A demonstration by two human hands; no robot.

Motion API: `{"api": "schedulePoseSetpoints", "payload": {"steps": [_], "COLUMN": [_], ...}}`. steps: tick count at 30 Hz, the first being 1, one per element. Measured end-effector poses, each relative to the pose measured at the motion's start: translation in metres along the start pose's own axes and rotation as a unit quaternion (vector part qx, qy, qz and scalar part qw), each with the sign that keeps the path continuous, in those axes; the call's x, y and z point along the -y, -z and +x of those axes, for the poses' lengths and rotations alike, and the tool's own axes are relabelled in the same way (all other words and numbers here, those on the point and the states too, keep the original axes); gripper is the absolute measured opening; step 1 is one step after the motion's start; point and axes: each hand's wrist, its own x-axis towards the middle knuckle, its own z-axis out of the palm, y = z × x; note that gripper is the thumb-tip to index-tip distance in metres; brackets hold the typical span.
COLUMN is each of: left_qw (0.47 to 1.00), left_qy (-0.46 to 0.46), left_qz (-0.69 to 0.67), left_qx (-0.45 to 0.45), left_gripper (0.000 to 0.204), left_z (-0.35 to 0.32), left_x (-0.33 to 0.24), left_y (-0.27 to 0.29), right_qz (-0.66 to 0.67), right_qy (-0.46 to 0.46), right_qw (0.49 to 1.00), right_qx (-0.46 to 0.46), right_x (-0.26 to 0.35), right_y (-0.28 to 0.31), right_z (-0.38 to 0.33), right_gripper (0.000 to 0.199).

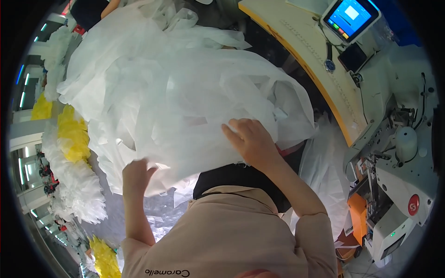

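Note:
A large heap of thin, translucent white fabric spreads in front of me and over my lap. My right hand rests on its near right part, with thumb and forefinger apart and the other fingers bent; nothing shows in its grasp. At the near left edge of the fabric is my left hand, its thumb standing away from the fingers. Its fingertips are blurred and turned away, so whether they pinch the cloth is hidden. Small pale rectangular patches show on or through the layers.
To the right is a curved table with a yellow edge, carrying a lit screen, a wristwatch and a dark phone-like slab. A sewing machine stands close on my right. White and yellow bundles line the left; another person's arm shows far left.

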Motion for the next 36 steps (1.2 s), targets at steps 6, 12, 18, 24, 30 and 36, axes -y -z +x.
{"api": "schedulePoseSetpoints", "payload": {"steps": [6,12,18,24,30,36], "left_qw": [0.826,0.79,0.892,0.781,0.733,0.663], "left_qy": [-0.479,-0.469,-0.401,-0.56,-0.615,-0.684], "left_qz": [-0.24,-0.336,-0.174,-0.254,-0.291,-0.295], "left_qx": [-0.172,-0.206,-0.114,-0.105,-0.024,-0.075], "left_gripper": [0.041,0.033,0.024,0.025,0.023,0.016], "left_z": [0.025,0.007,-0.032,-0.037,-0.024,-0.055], "left_x": [-0.098,-0.094,-0.088,-0.095,-0.198,-0.307], "left_y": [0.05,0.052,0.065,0.137,0.179,0.138], "right_qz": [0.298,0.346,0.116,0.566,0.712,-0.149], "right_qy": [-0.134,-0.173,0.004,-0.101,-0.139,-0.54], "right_qw": [0.932,0.91,0.993,0.713,0.686,0.755], "right_qx": [0.156,0.151,0.026,0.402,-0.057,-0.343], "right_x": [-0.002,-0.022,0.008,-0.003,0.012,0.009], "right_y": [0.071,0.076,0.078,0.101,0.169,0.198], "right_z": [0.008,0.0,0.037,0.009,-0.12,-0.194], "right_gripper": [0.016,0.016,0.026,0.037,0.023,0.044]}}
